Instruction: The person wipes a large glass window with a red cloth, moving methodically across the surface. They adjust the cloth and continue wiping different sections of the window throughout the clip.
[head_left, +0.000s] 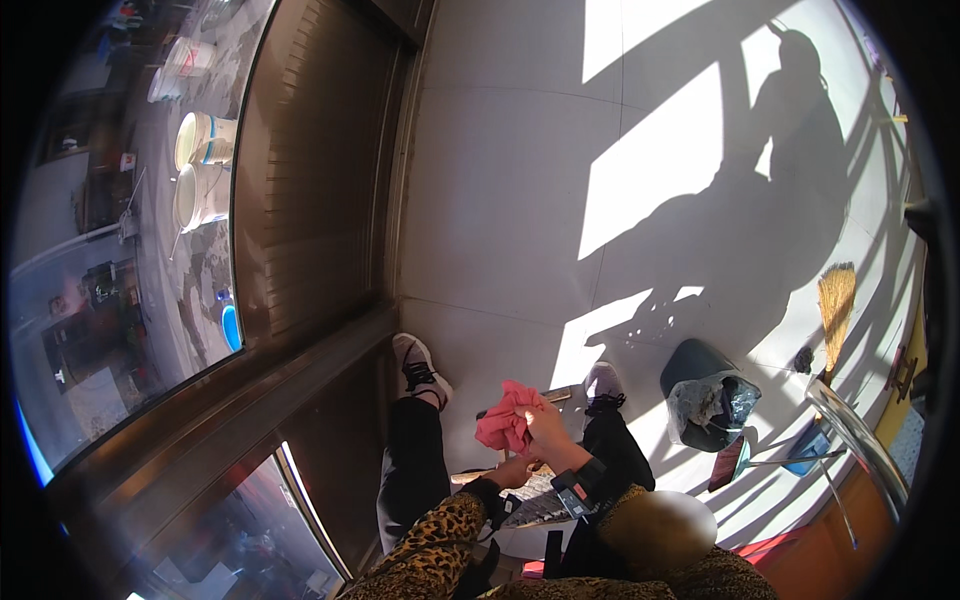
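Observation:
My right hand is closed on a bunched pink cloth, between my two feet. A small dark end of something shows at the cloth's left edge. Just below, my left hand grips a thin handle or stick, mostly hidden by the fingers; what it belongs to cannot be told. Under my hands is a low piece with wooden edges and a worn, dark patterned surface, partly covered by my forearms. Both wrists bear dark bands with small devices.
A lined dark trash bin stands right of my right shoe. Beyond it are a straw broom, a blue dustpan, a reddish brush and a curved metal tube. A metal-framed glass door or window borders the left, with buckets behind it.

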